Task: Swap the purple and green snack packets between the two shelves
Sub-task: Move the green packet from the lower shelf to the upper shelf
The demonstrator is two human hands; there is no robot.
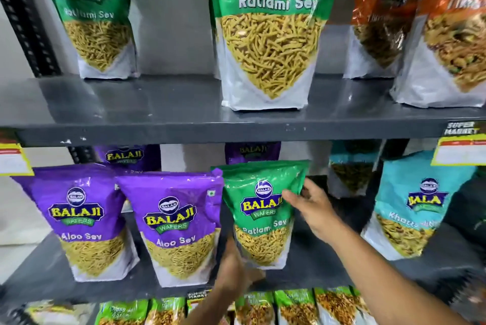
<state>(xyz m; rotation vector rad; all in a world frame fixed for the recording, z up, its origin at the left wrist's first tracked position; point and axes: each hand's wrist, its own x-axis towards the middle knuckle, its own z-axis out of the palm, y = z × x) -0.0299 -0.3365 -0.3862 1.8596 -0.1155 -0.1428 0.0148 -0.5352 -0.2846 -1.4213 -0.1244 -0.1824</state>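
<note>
On the lower shelf [315,264] a green Ratlami Sev packet [263,209] stands upright, right of two purple Aloo Sev packets [178,224] [81,219]. My right hand [313,209] grips its upper right edge, thumb across the front. My left hand [234,269], blurred, touches its lower left corner. More purple packets [126,156] [252,152] stand behind. On the upper shelf [157,111] stand two green Ratlami Sev packets [268,35] [92,14].
Orange packets [447,35] fill the upper shelf's right side. Teal packets [413,209] stand at the lower right. Yellow price tags [460,151] [13,159] hang from the upper shelf's edge. Small green packets [263,309] line the row below.
</note>
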